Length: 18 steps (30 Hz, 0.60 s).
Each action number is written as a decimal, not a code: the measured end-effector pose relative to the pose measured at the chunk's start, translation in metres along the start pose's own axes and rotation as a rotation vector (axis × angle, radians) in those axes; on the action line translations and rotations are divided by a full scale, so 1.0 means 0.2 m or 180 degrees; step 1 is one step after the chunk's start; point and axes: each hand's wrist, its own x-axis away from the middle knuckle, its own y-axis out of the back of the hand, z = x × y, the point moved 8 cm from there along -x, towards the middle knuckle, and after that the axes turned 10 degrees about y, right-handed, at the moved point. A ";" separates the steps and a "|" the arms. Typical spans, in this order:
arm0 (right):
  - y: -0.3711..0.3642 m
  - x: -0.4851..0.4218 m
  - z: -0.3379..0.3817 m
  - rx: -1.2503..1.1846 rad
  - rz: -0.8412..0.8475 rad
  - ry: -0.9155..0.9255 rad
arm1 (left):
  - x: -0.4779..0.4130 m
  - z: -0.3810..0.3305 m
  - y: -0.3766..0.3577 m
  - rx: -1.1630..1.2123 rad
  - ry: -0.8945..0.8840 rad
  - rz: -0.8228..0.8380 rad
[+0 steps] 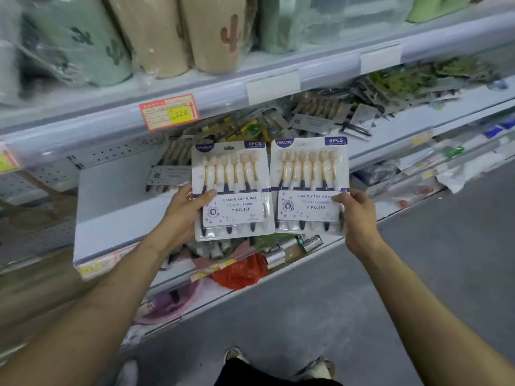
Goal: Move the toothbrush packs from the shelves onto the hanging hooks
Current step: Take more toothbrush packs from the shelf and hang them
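I hold two identical white toothbrush packs side by side in front of the middle shelf (pixel 117 207). My left hand (pixel 185 211) grips the left pack (pixel 234 174) at its lower left edge, thumb on the front label. My right hand (pixel 359 215) grips the right pack (pixel 309 171) at its lower right corner. Both packs are upright and face me. More toothbrush packs (pixel 315 118) lie in a loose heap farther back on the same shelf. No hanging hooks are visible.
The upper shelf holds rolled items in plastic wrap (pixel 156 34) and carries a red price tag (pixel 170 111) on its edge. A lower shelf has a red bag (pixel 242 271) and small tubes. Pegboard (pixel 41 176) shows at left. Grey floor (pixel 418 274) and my feet lie below.
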 end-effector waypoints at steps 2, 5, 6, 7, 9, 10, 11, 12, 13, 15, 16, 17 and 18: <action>0.32 -0.05 0.05 0.0005 -0.0252 0.0039 | -0.03 0.04 -0.32 -0.0191 0.0037 0.0196; 0.68 -0.10 0.09 -0.0056 -0.0481 0.0110 | -0.02 0.09 -0.69 -0.0347 0.0087 0.0385; 0.74 -0.11 0.09 -0.0086 -0.0513 0.0112 | -0.01 0.10 -0.75 -0.0393 0.0091 0.0404; 0.87 -0.12 0.10 -0.0084 -0.0573 0.0123 | -0.01 0.10 -0.88 -0.0413 0.0073 0.0489; 1.11 -0.15 0.12 -0.0129 -0.0668 0.0187 | -0.01 0.13 -1.14 -0.0530 0.0068 0.0671; 1.23 -0.17 0.13 -0.0134 -0.0720 0.0190 | -0.01 0.14 -1.26 -0.0532 0.0057 0.0755; 1.34 -0.18 0.15 -0.0134 -0.0812 0.0201 | -0.01 0.15 -1.38 -0.0554 0.0058 0.0812; 1.46 -0.18 0.16 -0.0155 -0.0889 0.0211 | -0.01 0.15 -1.51 -0.0568 0.0067 0.0852; 1.56 -0.19 0.17 -0.0187 -0.0957 0.0219 | 0.00 0.16 -1.62 -0.0588 0.0077 0.0918; 1.77 -0.18 0.18 -0.0218 -0.1136 0.0214 | 0.02 0.18 -1.85 -0.0678 0.0085 0.1116; 1.87 -0.18 0.18 -0.0229 -0.1216 0.0217 | 0.02 0.18 -1.96 -0.0729 0.0087 0.1212; 1.97 -0.18 0.18 -0.0221 -0.1317 0.0219 | 0.01 0.19 -2.07 -0.0783 0.0100 0.1275; 2.07 -0.17 0.18 -0.0214 -0.1422 0.0216 | -0.01 0.19 -2.18 -0.0820 0.0094 0.1325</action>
